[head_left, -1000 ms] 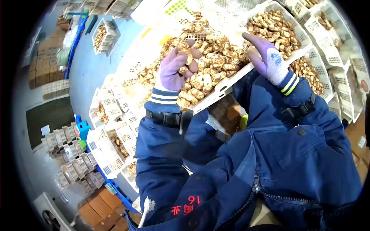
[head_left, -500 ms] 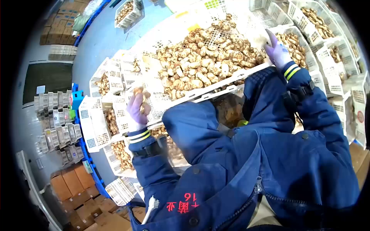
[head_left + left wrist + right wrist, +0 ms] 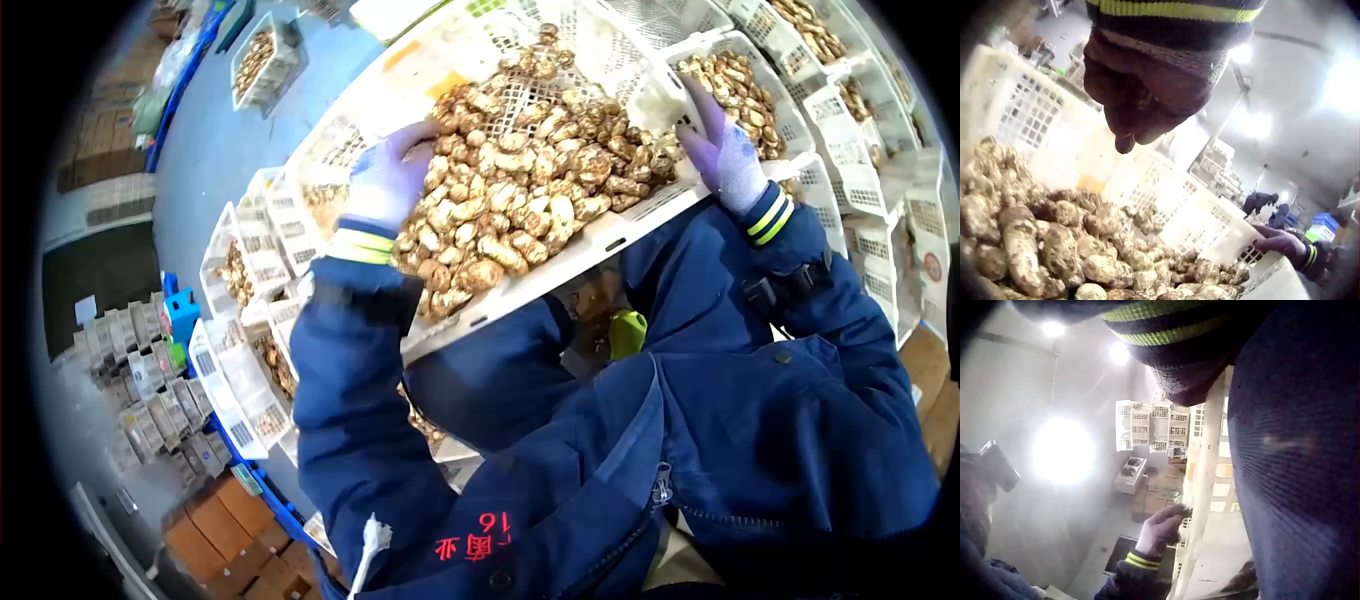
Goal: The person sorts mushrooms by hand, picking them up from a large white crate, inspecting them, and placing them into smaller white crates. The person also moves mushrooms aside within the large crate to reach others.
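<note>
A white slatted crate [image 3: 560, 250] across the lap holds a heap of stubby, brown-and-cream mushrooms [image 3: 500, 190]. Over its left side, my left hand [image 3: 390, 180], in a purple and white glove, has thumb and fingers apart and reaches to the edge of the heap. In the left wrist view that hand [image 3: 1147, 94] hangs above the mushrooms with fingers a little bent, and no mushroom shows in it. My right hand [image 3: 725, 160], gloved alike, rests at the crate's right corner with long, spread fingers. The right wrist view shows mostly its cuff and a blue sleeve.
Crates of mushrooms [image 3: 735, 95] stand close on the right, more [image 3: 265, 360] on the left. Another crate [image 3: 262, 65] sits on the blue floor at the upper left. Cardboard boxes [image 3: 220, 520] lie at the lower left. Two people [image 3: 1266, 209] are in the background.
My left hand held mushrooms over the heap, then carried them left to the side crates. Now it is back at the heap's left edge without them. My right hand stays at the crate's right corner.
</note>
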Demonstrator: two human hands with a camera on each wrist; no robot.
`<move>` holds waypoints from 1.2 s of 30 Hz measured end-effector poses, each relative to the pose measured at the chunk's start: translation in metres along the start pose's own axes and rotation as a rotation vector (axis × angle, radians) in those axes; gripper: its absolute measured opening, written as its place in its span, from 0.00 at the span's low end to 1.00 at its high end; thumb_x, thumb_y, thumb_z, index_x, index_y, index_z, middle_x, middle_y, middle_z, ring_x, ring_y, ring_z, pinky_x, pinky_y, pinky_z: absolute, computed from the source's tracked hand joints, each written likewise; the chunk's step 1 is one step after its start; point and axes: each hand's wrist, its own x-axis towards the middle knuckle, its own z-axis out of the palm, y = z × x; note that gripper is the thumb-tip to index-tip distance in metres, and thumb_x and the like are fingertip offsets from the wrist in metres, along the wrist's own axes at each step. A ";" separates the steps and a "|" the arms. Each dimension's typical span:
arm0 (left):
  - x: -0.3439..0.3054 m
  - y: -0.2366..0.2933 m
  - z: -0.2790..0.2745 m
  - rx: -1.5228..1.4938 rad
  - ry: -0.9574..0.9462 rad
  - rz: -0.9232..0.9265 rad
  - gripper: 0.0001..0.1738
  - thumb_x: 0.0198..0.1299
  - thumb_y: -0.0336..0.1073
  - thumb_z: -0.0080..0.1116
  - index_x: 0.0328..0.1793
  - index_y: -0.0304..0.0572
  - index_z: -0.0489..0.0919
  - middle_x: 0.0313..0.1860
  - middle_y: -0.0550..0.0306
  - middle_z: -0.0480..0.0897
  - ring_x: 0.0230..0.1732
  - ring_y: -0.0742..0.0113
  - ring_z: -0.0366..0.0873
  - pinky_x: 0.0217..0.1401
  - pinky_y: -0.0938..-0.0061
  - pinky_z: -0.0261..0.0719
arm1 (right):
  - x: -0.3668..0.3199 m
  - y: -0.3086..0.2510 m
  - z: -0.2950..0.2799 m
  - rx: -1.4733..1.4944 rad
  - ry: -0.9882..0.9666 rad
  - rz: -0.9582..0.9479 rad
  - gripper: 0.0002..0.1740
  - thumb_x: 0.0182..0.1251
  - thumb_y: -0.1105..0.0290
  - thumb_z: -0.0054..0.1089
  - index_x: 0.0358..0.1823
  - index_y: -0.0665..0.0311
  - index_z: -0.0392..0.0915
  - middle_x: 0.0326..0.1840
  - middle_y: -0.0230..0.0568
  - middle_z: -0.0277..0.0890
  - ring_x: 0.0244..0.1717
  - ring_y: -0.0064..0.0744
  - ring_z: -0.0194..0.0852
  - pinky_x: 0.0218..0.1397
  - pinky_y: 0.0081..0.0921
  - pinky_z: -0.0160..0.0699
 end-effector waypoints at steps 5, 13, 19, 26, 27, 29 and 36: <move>0.085 0.027 0.080 0.149 -0.319 0.041 0.22 0.61 0.45 0.58 0.59 0.48 0.81 0.42 0.46 0.86 0.39 0.54 0.85 0.51 0.65 0.80 | -0.002 -0.013 -0.008 0.077 -0.051 0.054 0.35 0.66 0.68 0.53 0.75 0.65 0.54 0.72 0.60 0.61 0.72 0.54 0.61 0.72 0.39 0.62; 0.116 0.043 0.132 0.392 -0.506 0.018 0.26 0.59 0.40 0.58 0.64 0.44 0.76 0.56 0.43 0.81 0.56 0.48 0.80 0.62 0.58 0.76 | 0.002 -0.018 -0.008 0.112 -0.086 0.127 0.36 0.67 0.72 0.50 0.76 0.65 0.53 0.74 0.55 0.60 0.75 0.44 0.56 0.75 0.35 0.55; 0.091 -0.018 0.078 -1.325 -0.461 -0.143 0.28 0.65 0.40 0.50 0.67 0.29 0.70 0.43 0.47 0.84 0.29 0.73 0.81 0.29 0.85 0.80 | -0.001 -0.009 -0.005 0.051 -0.037 0.099 0.34 0.66 0.67 0.53 0.74 0.65 0.56 0.67 0.62 0.67 0.66 0.56 0.69 0.65 0.40 0.70; 0.039 0.034 0.043 -1.401 -0.247 -0.164 0.27 0.74 0.45 0.46 0.69 0.30 0.67 0.42 0.52 0.83 0.26 0.80 0.77 0.27 0.91 0.76 | -0.002 -0.008 -0.005 0.175 -0.059 0.100 0.35 0.67 0.64 0.51 0.74 0.66 0.55 0.69 0.63 0.64 0.69 0.54 0.65 0.69 0.39 0.66; 0.037 0.035 0.042 -1.407 -0.276 -0.136 0.27 0.73 0.45 0.47 0.68 0.30 0.68 0.42 0.53 0.83 0.26 0.81 0.76 0.27 0.92 0.75 | -0.002 -0.007 -0.005 0.143 -0.039 0.079 0.35 0.67 0.64 0.52 0.74 0.66 0.55 0.69 0.63 0.65 0.69 0.54 0.66 0.69 0.39 0.66; 0.029 0.039 0.039 -1.404 -0.269 -0.121 0.28 0.71 0.46 0.50 0.68 0.31 0.68 0.41 0.54 0.83 0.26 0.82 0.75 0.27 0.93 0.74 | -0.003 -0.007 -0.003 0.081 0.001 0.034 0.36 0.67 0.64 0.52 0.74 0.66 0.54 0.68 0.63 0.66 0.68 0.55 0.66 0.68 0.39 0.67; -0.003 0.058 0.016 -1.319 -0.166 -0.077 0.24 0.71 0.41 0.50 0.66 0.30 0.70 0.38 0.53 0.82 0.22 0.81 0.70 0.23 0.88 0.66 | 0.000 -0.016 -0.010 0.110 -0.078 0.132 0.34 0.67 0.64 0.51 0.73 0.67 0.56 0.59 0.67 0.73 0.58 0.58 0.75 0.60 0.43 0.73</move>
